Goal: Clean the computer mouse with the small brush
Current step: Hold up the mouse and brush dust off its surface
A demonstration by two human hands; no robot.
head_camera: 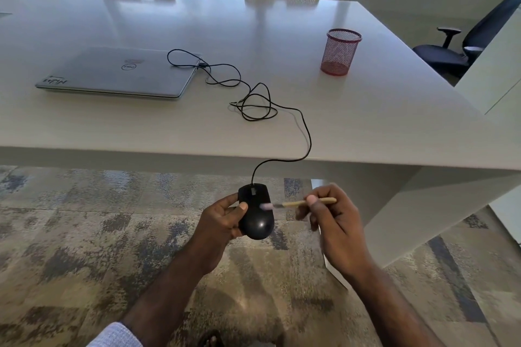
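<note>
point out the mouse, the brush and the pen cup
mouse (pixel 258 222): head view, on its rear hump
brush (pixel 293 203): head view, on the wooden handle
pen cup (pixel 339 53): head view, on its red mesh wall

Black wired mouse (pixel 258 217), glossy, top side up with the scroll wheel end pointing away toward the table, held out in the air over the carpet just short of the table edge. Its thin black cable (pixel 253 101) runs up onto the tabletop and lies there in loose tangled loops. Small brush (pixel 298 203) has a light wooden handle, lying roughly level, pale bristle tip blurry right on the mouse's upper right side.
</note>
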